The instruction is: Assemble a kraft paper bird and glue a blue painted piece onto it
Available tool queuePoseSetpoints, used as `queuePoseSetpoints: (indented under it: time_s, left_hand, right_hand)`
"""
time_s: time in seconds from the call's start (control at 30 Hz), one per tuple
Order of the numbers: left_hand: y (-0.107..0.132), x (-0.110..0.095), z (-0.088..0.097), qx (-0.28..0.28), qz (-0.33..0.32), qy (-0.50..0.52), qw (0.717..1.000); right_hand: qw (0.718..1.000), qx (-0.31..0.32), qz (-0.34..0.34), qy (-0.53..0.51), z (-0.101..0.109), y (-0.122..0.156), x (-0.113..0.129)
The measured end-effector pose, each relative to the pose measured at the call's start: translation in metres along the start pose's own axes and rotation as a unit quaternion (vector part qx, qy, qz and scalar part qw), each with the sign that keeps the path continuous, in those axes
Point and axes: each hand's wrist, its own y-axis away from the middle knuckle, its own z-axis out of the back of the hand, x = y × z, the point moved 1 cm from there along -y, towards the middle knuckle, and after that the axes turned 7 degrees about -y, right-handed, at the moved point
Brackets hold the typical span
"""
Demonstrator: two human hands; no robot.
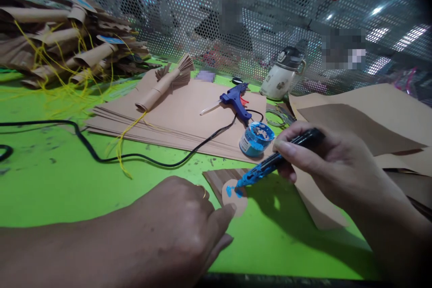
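Observation:
My right hand (313, 157) grips a black marker pen (266, 164) whose front half is smeared with blue paint. Its tip meets a small round brown paper disc (239, 206) bearing several wet blue dabs. My left hand (189, 216) is closed, with a fingertip pressing the disc's lower edge and a gold ring on one finger. Under the disc lies a pleated brown paper piece (216, 180), partly covered by the disc and my hand. Just beyond the pen stands an open jar of blue paint (256, 139), its rim smeared.
A blue glue gun (236, 99) lies on stacked brown paper sheets (189, 130), its black cord (151, 158) crossing the green table (50, 189). Rolled paper pieces with yellow strings (57, 40) are heaped at left. A white bottle (279, 76) stands behind; loose paper (367, 121) spreads at right.

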Motion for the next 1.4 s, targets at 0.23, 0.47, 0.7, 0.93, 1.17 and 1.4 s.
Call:
queuePoseSetpoints:
  time_s: [0.23, 0.47, 0.7, 0.93, 1.17, 1.4]
  left_hand:
    - [-0.004, -0.001, 0.002, -0.031, -0.036, -0.019, 0.999]
    - [0.0, -0.001, -0.003, -0.033, -0.04, -0.029, 0.998]
    - [0.004, 0.001, -0.01, -0.029, -0.033, -0.011, 0.999]
    - [-0.001, 0.001, -0.008, -0.078, -0.035, -0.017, 0.996]
    - [-0.001, 0.0, -0.006, -0.07, -0.037, -0.026, 0.997]
    - [-0.004, -0.001, -0.004, -0.097, -0.027, -0.028, 0.995]
  right_hand:
    - [0.998, 0.037, -0.001, 0.057, 0.003, 0.001, 0.005]
    - [0.997, 0.039, 0.0, 0.071, 0.008, 0.001, 0.005]
    - [0.997, 0.054, 0.011, 0.054, 0.007, 0.001, 0.003]
    - [0.996, 0.069, 0.012, 0.049, 0.008, 0.003, 0.0]
    - [0.996, 0.05, 0.019, 0.066, 0.008, 0.001, 0.004]
    - [0.995, 0.067, 0.02, 0.073, 0.006, -0.001, -0.002]
